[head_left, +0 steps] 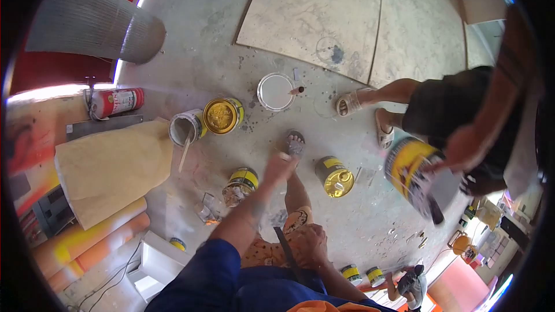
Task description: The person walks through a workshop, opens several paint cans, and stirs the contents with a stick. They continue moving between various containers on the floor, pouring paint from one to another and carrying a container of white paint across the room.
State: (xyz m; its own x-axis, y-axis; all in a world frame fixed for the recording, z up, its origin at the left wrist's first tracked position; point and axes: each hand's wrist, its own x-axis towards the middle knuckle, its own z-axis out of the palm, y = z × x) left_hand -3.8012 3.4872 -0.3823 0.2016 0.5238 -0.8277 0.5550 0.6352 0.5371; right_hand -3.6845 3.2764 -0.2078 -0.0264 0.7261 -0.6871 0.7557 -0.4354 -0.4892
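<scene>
Right hand (311, 245): closed in a fist round a dark flat tool (285, 247), held against the person's lap, well nearer the wearer than the white bucket (276, 91).

Left hand (280, 166): stretched out from a blue sleeve, fingers curled. Whether it grips anything cannot be told. It hovers between the bucket and the lap, just short of the person's sandalled foot (295, 144).

Handling, as judged: the tool looks thin, stiff and light, probably metal, with hard edges. It is best gripped by its lower end with the flat kept clear of the fingers.

Count:
- one dark tool
- one white bucket
- six paint cans (336, 177) standing on the floor around and nearer than the bucket, one of them open with a stick in it
- one larger can (411, 167) tilted in a co-worker's hand (462, 149), to the bucket's right
- one fire extinguisher (117, 102), far left of the bucket
</scene>
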